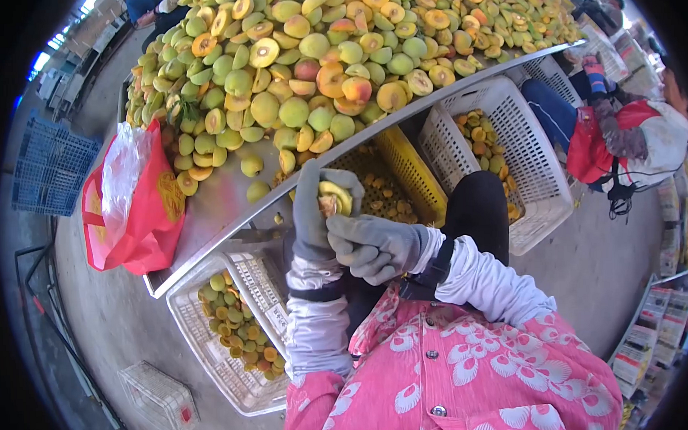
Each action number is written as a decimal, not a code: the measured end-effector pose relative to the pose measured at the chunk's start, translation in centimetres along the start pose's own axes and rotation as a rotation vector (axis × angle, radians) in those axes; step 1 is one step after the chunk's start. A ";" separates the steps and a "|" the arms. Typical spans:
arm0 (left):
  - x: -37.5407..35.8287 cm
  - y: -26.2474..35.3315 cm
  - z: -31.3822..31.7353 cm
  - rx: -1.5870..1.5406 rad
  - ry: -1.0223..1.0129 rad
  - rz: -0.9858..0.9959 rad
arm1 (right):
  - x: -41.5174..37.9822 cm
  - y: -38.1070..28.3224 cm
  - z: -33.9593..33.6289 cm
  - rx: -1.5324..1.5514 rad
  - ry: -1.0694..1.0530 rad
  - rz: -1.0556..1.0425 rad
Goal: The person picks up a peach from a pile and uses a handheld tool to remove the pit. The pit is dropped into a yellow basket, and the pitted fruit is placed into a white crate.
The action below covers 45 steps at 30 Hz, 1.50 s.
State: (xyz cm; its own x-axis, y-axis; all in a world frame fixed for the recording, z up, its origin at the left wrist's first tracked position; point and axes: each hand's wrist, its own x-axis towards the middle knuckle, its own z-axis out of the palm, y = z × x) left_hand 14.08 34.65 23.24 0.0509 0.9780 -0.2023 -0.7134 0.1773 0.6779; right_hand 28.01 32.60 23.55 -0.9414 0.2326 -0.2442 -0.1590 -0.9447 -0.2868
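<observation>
My left hand (311,212), in a grey glove, is closed around a yellow-green apricot half (334,199). The cut side faces up and to the right, with a brown hollow or pit in its middle. My right hand (381,248), gloved too, is curled shut right beside the fruit, its fingertips at the lower edge. Whatever its fingers hold, if anything, is hidden. Both hands are in front of the metal table's rim (390,121). On that table lies a large heap of apricots (293,73), many cut in half, green, yellow and some blushed red.
A red bag (143,214) with clear plastic stands at the table's left end. Below are a white crate (256,290) of fruit, a yellow crate (411,175) with pieces, and another white crate (535,159). A blue crate (50,164) is far left. Another person (622,141) sits at right.
</observation>
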 end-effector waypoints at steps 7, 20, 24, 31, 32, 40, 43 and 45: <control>1.5 -2.2 -3.0 0.344 0.359 0.164 | -0.4 0.3 -1.0 -0.673 0.819 -0.346; -9.3 3.0 -10.0 1.628 0.896 0.529 | 0.3 2.0 -15.8 -1.594 1.378 -0.070; -9.1 8.4 -13.4 1.931 1.103 0.819 | 2.3 1.9 -13.2 -1.449 1.332 -0.189; 11.5 7.0 -15.0 2.143 0.515 0.461 | 2.0 2.2 -9.5 -1.396 1.044 -0.331; 12.9 7.4 -15.1 2.199 0.472 0.346 | 1.8 1.7 -9.0 -1.392 1.061 -0.338; 3.0 3.8 -6.9 0.463 0.092 0.293 | 2.9 -2.5 1.2 -0.960 0.803 -0.364; -1.0 1.4 -3.5 0.993 0.133 0.569 | 4.5 -0.2 -0.8 -1.292 0.793 -0.564; -2.4 0.2 -2.1 0.528 0.256 0.498 | 4.5 0.8 -0.4 -1.465 0.799 -0.707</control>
State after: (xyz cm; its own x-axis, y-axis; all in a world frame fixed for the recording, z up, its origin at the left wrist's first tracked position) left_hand 12.36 32.10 22.34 -0.3979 0.9118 0.1015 -0.1782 -0.1853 0.9664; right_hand 23.76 33.04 21.82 -0.3959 0.9162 0.0616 0.3558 0.2149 -0.9095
